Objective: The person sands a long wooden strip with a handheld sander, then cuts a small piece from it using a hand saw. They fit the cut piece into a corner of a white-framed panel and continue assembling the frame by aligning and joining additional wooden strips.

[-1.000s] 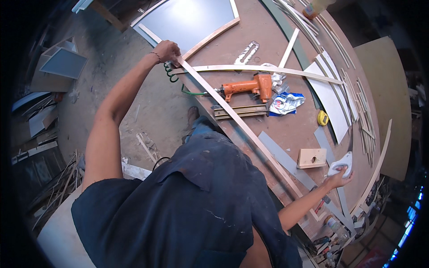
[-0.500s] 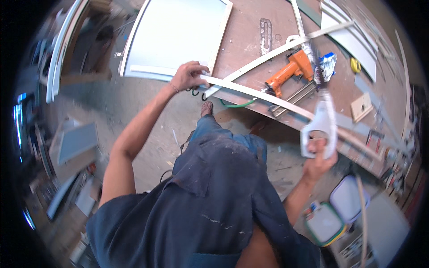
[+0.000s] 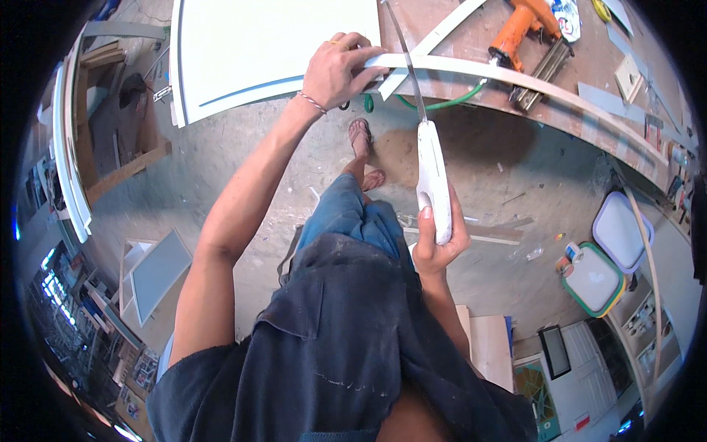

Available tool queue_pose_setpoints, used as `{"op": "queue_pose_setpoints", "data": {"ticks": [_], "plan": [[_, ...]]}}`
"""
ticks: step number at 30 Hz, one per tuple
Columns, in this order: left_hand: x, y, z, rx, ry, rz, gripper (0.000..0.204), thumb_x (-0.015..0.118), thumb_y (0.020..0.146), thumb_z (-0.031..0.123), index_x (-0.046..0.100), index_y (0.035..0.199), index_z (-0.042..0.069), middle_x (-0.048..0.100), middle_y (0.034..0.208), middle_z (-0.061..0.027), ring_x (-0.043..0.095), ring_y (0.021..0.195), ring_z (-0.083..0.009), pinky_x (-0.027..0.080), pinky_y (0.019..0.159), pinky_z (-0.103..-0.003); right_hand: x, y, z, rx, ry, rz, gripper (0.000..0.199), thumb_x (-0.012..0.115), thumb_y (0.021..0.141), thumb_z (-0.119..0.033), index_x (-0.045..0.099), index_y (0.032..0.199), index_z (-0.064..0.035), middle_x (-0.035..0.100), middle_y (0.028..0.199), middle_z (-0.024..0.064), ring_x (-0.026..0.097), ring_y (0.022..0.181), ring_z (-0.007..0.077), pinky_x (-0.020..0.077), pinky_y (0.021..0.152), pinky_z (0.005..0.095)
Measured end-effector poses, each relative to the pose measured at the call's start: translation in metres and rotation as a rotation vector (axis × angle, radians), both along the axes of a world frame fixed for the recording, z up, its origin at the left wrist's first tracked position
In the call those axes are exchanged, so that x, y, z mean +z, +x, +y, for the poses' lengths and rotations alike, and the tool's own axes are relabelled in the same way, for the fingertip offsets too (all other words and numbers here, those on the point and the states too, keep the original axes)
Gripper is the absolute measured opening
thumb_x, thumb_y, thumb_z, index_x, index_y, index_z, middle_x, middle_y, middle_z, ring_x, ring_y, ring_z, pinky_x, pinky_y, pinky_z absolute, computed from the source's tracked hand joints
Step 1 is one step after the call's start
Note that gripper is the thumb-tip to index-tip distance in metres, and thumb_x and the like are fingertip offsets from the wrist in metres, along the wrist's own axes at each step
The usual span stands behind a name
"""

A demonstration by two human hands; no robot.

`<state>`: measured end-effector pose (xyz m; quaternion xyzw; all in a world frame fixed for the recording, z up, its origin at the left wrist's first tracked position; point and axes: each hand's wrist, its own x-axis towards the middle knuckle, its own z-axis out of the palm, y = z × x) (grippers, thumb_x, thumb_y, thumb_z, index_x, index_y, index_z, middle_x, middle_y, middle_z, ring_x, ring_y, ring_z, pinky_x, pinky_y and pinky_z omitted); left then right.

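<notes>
My left hand (image 3: 339, 70) grips the near end of a long white wooden strip (image 3: 530, 81) that lies along the edge of the workbench (image 3: 589, 44). My right hand (image 3: 436, 236) is closed around the white handle of a hand saw (image 3: 431, 173). The saw's thin blade (image 3: 403, 62) reaches up across the strip just right of my left hand. A second white strip (image 3: 434, 40) lies crossed under the first one.
An orange nail gun (image 3: 526, 26) with a green hose (image 3: 442, 103) rests on the bench. A large white panel (image 3: 272, 51) sits to the left. Two lidded tubs (image 3: 604, 258) stand on the concrete floor at right, and framed panels (image 3: 158, 272) lie at left.
My right hand brought the saw from the far right of the bench to the strip beside my left hand. The view swung left and down toward the floor.
</notes>
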<state>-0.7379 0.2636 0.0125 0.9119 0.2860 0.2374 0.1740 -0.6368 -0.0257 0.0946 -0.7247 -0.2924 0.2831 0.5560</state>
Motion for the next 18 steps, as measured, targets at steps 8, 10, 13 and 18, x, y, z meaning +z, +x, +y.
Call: {"op": "queue_pose_setpoints", "data": {"ticks": [8,10,13,18], "plan": [[-0.005,0.004,0.002,-0.036,0.097,-0.148,0.031,0.078,0.082,0.024,0.076,0.111,0.014,0.066,0.092,-0.0077,0.063,0.079,-0.0216,0.054,0.071,-0.036,-0.053,-0.021,-0.013,-0.066,0.110,-0.155,0.047,0.059,0.086,-0.009,0.058,0.127,0.0139,0.069,0.108,0.0199,0.066,0.084,0.0173,0.0532,0.071,0.0271],[0.008,0.011,-0.007,-0.020,0.055,-0.184,0.030,0.080,0.077,0.018,0.077,0.106,0.009,0.065,0.084,-0.0119,0.061,0.072,-0.0247,0.050,0.068,-0.036,-0.062,-0.024,-0.017,-0.076,0.111,-0.138,0.048,0.060,0.086,-0.010,0.058,0.127,0.0142,0.069,0.105,0.0202,0.066,0.082,0.0172,0.0533,0.069,0.0274],[0.003,0.011,-0.008,-0.039,0.041,-0.170,0.029,0.079,0.078,0.017,0.078,0.105,0.009,0.065,0.085,-0.0116,0.061,0.071,-0.0244,0.050,0.067,-0.036,-0.070,-0.028,-0.019,-0.055,0.136,-0.181,0.050,0.062,0.085,-0.011,0.057,0.128,0.0151,0.070,0.109,0.0250,0.070,0.091,0.0234,0.0555,0.078,0.0316],[-0.001,0.011,-0.012,-0.006,-0.052,-0.201,0.025,0.079,0.079,0.015,0.078,0.104,0.009,0.063,0.081,-0.0107,0.060,0.068,-0.0221,0.050,0.060,-0.035,-0.083,-0.033,-0.020,-0.027,0.184,-0.275,0.052,0.065,0.084,-0.012,0.057,0.128,0.0151,0.070,0.112,0.0278,0.073,0.099,0.0310,0.0575,0.085,0.0352]]}}
